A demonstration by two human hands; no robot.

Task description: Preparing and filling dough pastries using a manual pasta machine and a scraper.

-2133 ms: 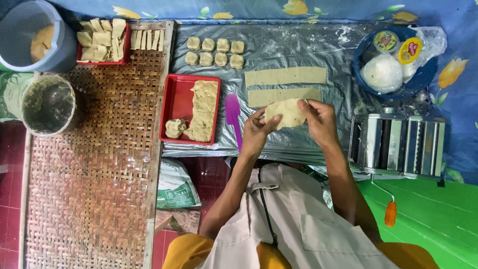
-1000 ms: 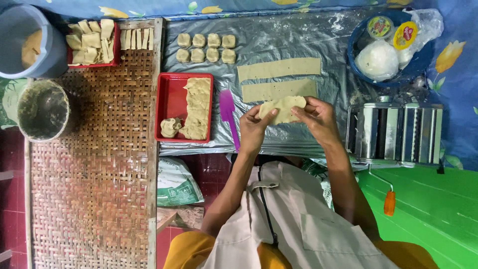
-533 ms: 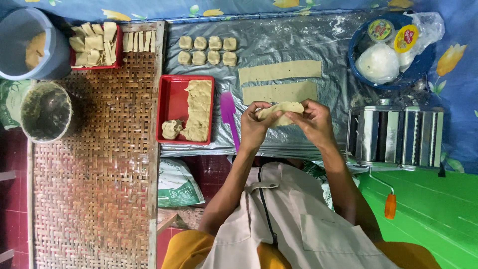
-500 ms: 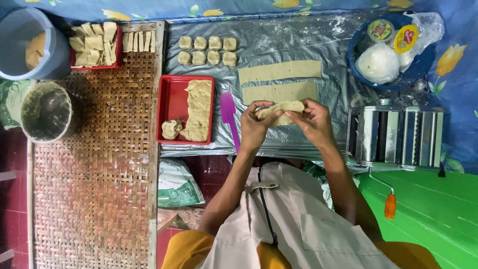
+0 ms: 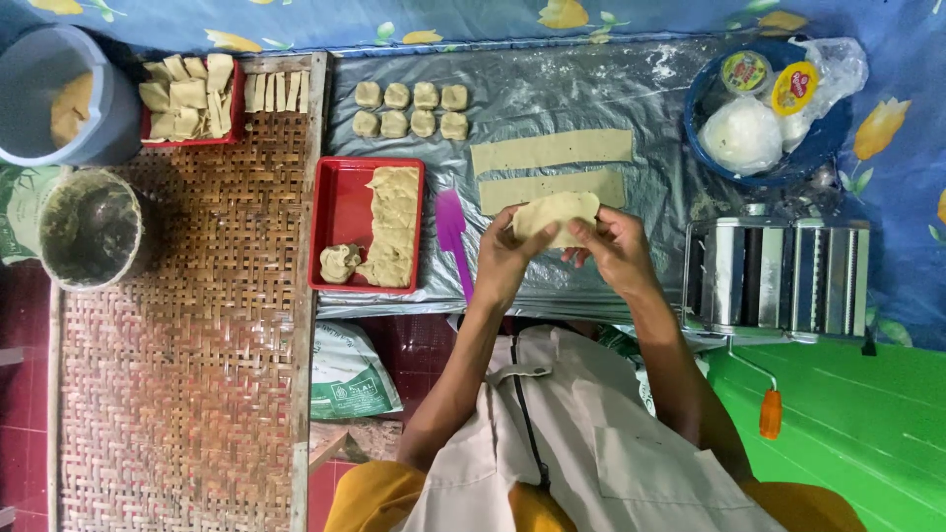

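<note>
A pale, flattened dough piece is pinched between the left hand and right hand, above the foil-covered counter. Its lower edge is hidden by fingers. Round yellow-lidded containers sit in a blue bowl, far right.

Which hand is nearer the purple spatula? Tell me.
The left hand. It is just right of the purple spatula, holding one side of the dough piece. The right hand grips the dough's far side, farther from the spatula.
</note>
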